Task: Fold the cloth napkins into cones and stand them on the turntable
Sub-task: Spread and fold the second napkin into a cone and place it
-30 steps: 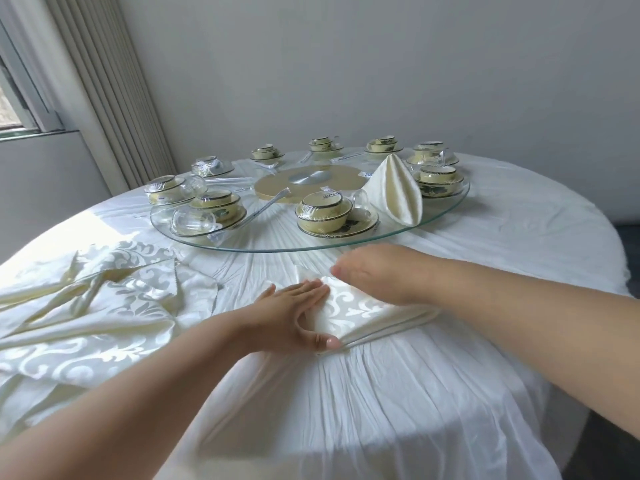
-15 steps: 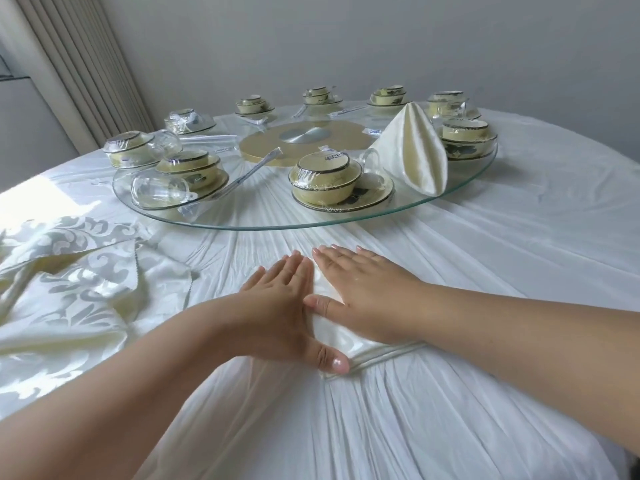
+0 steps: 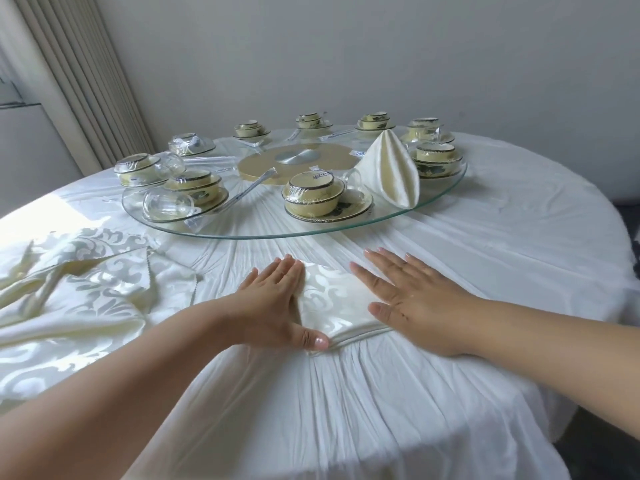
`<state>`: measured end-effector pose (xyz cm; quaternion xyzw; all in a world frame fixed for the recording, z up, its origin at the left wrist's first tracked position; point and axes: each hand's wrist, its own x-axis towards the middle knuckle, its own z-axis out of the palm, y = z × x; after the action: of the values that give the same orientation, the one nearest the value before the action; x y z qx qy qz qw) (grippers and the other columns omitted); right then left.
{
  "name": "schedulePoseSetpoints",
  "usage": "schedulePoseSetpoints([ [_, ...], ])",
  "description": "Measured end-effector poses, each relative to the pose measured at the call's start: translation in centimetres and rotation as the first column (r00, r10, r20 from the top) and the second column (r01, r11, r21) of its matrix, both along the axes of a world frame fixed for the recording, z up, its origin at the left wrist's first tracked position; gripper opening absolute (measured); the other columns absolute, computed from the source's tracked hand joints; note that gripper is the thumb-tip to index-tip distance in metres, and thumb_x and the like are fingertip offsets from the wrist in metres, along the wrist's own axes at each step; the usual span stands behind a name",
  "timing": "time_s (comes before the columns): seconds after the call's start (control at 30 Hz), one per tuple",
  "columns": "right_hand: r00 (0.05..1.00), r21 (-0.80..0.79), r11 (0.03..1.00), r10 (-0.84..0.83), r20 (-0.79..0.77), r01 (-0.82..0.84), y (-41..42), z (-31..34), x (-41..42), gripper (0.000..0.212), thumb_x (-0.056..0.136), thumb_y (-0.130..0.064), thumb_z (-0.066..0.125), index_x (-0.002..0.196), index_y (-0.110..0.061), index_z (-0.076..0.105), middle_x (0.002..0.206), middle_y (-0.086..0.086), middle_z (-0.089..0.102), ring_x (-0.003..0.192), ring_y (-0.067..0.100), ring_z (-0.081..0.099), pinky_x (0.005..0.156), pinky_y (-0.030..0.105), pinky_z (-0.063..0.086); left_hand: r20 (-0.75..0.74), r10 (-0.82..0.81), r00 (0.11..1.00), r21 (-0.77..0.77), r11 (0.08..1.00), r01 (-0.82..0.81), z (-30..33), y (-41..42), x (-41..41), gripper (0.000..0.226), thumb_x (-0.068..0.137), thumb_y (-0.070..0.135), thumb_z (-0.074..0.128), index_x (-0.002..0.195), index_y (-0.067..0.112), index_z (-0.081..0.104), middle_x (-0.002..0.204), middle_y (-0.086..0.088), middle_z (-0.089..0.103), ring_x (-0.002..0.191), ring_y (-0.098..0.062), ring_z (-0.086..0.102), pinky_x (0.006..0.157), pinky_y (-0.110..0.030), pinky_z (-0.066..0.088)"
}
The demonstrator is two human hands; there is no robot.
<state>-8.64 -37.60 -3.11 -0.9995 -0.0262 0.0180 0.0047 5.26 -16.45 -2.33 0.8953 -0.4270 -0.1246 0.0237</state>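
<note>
A folded cream napkin (image 3: 334,301) with a white leaf pattern lies flat on the tablecloth in front of the glass turntable (image 3: 446,192). My left hand (image 3: 277,303) presses flat on its left part, thumb on the near corner. My right hand (image 3: 412,292) lies flat on its right part, fingers straight and spread. One finished napkin cone (image 3: 391,173) stands on the turntable's right side.
Several wrapped yellow bowl-and-saucer sets (image 3: 313,197) and glass cups (image 3: 168,206) ring the turntable. A heap of unfolded patterned napkins (image 3: 76,296) lies on the table at the left. The round table's edge (image 3: 588,344) drops off at right.
My right hand has slid to the right across the napkin, away from my left hand, uncovering the napkin's patterned middle. The left hand stays pressed in place.
</note>
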Motion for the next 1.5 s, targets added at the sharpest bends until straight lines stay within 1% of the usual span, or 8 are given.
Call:
schedulePoseSetpoints([
  [0.17, 0.954, -0.105, 0.977, 0.202, 0.220, -0.183, 0.2, 0.1, -0.1, 0.063, 0.096, -0.057, -0.001, 0.133, -0.042, 0.048, 0.141, -0.013, 0.044, 0.129, 0.009, 0.024, 0.104, 0.027, 0.008, 0.244, -0.164, 0.956, -0.340, 0.908, 0.243, 0.4, 1.1, -1.7, 0.100, 0.051, 0.092, 0.047, 0.135, 0.039, 0.046, 0.153, 0.008, 0.029, 0.142, -0.011, 0.017, 0.118, -0.040, 0.012],
  [0.4, 0.957, 0.058, 0.976, 0.195, 0.216, -0.212, 0.9, 1.3, -0.2, 0.099, 0.076, -0.073, -0.019, 0.121, -0.037, 0.062, 0.117, -0.021, 0.055, 0.110, 0.000, 0.033, 0.089, 0.025, 0.011, 0.121, -0.332, 0.935, -0.394, 0.849, 0.352, 0.9, 2.4, -2.3, 0.052, 0.069, 0.057, 0.069, 0.116, 0.035, 0.063, 0.116, 0.021, 0.062, 0.113, 0.010, 0.050, 0.117, -0.028, 0.009],
  [0.67, 0.970, -0.024, 0.992, 0.123, 0.209, -0.121, 2.0, 1.4, -1.0, 0.092, 0.067, -0.081, 0.006, 0.125, -0.029, 0.056, 0.112, -0.012, 0.059, 0.112, 0.010, 0.046, 0.094, 0.027, 0.021, 0.521, -0.325, 0.789, -0.366, 0.750, 0.551, -1.0, 1.5, -1.9, 0.031, 0.095, 0.041, 0.044, 0.100, 0.018, 0.065, 0.086, 0.004, 0.070, 0.078, -0.020, 0.065, 0.082, -0.032, 0.052],
  [0.87, 0.929, 0.083, 0.996, -0.051, 0.366, 0.022, 3.4, 2.3, -0.4, 0.032, 0.090, -0.053, 0.051, 0.096, -0.021, 0.048, 0.088, 0.000, 0.059, 0.088, 0.023, 0.053, 0.071, 0.033, 0.032, 0.301, 0.032, 0.953, -0.724, 0.658, 0.206, 0.5, -1.5, -2.4, 0.050, 0.092, 0.055, 0.026, 0.085, 0.013, 0.054, 0.070, 0.002, 0.056, 0.064, -0.021, 0.050, 0.057, -0.032, 0.038],
  [1.03, 0.878, 0.472, 0.882, -0.236, 0.416, 0.013, 3.4, 3.5, 0.4, 0.036, 0.091, -0.042, 0.057, 0.072, -0.014, 0.044, 0.070, -0.002, 0.044, 0.069, 0.020, 0.046, 0.060, 0.033, 0.033, 0.202, 0.254, 0.946, -0.865, 0.500, 0.051, 2.7, -4.1, -2.2, 0.032, 0.100, 0.035, 0.039, 0.073, 0.019, 0.037, 0.056, 0.011, 0.036, 0.057, -0.022, 0.037, 0.054, -0.031, 0.018],
  [1.33, 0.878, 0.506, 0.862, -0.226, 0.421, -0.021, 4.9, 4.9, 1.2, 0.045, 0.093, -0.033, 0.057, 0.060, -0.017, 0.029, 0.060, -0.003, 0.035, 0.055, 0.011, 0.031, 0.052, 0.027, 0.023, 0.047, 0.384, 0.922, -0.925, 0.365, -0.105, 4.2, -4.2, 0.6, 0.044, 0.100, 0.037, 0.038, 0.058, 0.025, 0.038, 0.049, 0.009, 0.041, 0.050, -0.005, 0.039, 0.058, -0.030, 0.027],
  [1.4, 0.864, 0.519, 0.855, -0.257, 0.434, -0.007, 4.8, 4.8, 1.6, 0.045, 0.093, -0.032, 0.056, 0.059, -0.018, 0.029, 0.058, -0.003, 0.035, 0.054, 0.010, 0.032, 0.052, 0.024, 0.027, -0.065, 0.423, 0.904, -0.917, 0.332, -0.221, 4.1, -3.3, 2.7, 0.050, 0.102, 0.044, 0.029, 0.068, 0.021, 0.057, 0.065, 0.005, 0.061, 0.065, -0.014, 0.059, 0.066, -0.031, 0.040],
  [1.5, 0.843, 0.516, 0.856, -0.273, 0.463, -0.006, 4.4, 4.5, 1.8, 0.046, 0.093, -0.031, 0.056, 0.059, -0.018, 0.029, 0.058, -0.003, 0.035, 0.055, 0.011, 0.033, 0.053, 0.023, 0.028, -0.067, 0.519, 0.852, -0.689, 0.594, -0.416, 3.1, -1.0, 6.5, 0.063, 0.102, 0.046, 0.016, 0.117, 0.006, 0.063, 0.124, -0.014, 0.061, 0.120, -0.027, 0.052, 0.095, -0.033, 0.037],
])
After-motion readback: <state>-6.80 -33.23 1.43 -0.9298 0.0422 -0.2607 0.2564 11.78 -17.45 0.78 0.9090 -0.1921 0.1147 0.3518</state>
